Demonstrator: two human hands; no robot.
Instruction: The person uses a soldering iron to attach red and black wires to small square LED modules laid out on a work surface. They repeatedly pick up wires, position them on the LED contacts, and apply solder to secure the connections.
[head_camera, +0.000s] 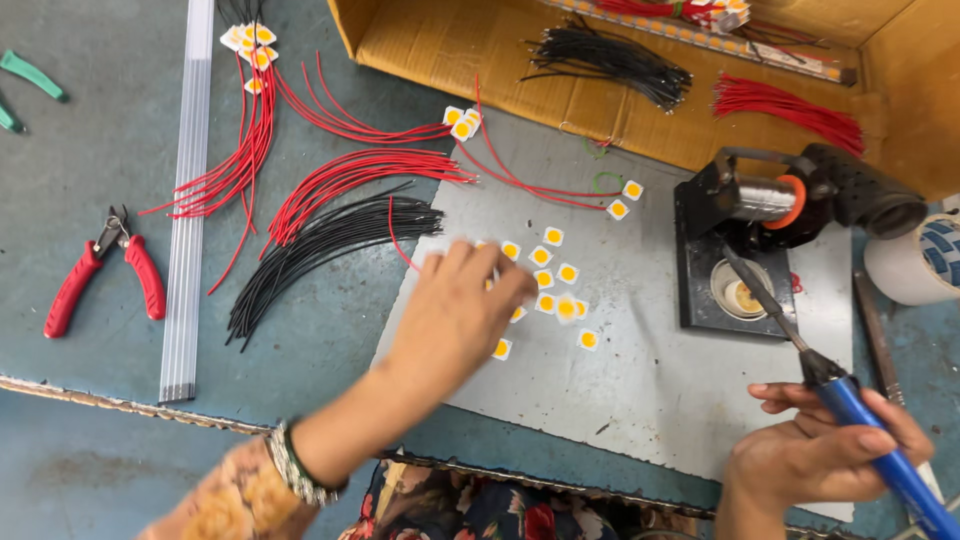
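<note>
Nearest the camera, a blue-handled soldering iron (880, 440) is gripped in the right hand (820, 450), the fingers curled closed round the handle; its dark tip is pointed up and to the left, toward the round tin in the black stand (735, 265). The left hand (455, 310) is stretched over the grey work mat (650, 380), its fingers bent down and drawn together over a cluster of small white squares with yellow centres (555, 285). A thin red wire (398, 240) is seen running up from under the fingertips, but whether it or a square is actually pinched cannot be told, since the fingertips are hidden by the back of the hand. Bangles are worn at the left wrist.

Just beyond the hand, more of the squares are scattered loose on the mat. To the left, a bundle of black wires (320, 250) and a bundle of red wires (360, 180) are laid side by side on the blue-grey table (90, 180). Farther left, red-handled cutters (105, 275) are set beside a long strip of clear rails (190, 190). A spool of solder (765, 198) is mounted on the stand, and a white roll of tape (915, 262) is placed at the right edge.

At the far side, a cardboard box (470, 60) is seen holding further black and red wires.
</note>
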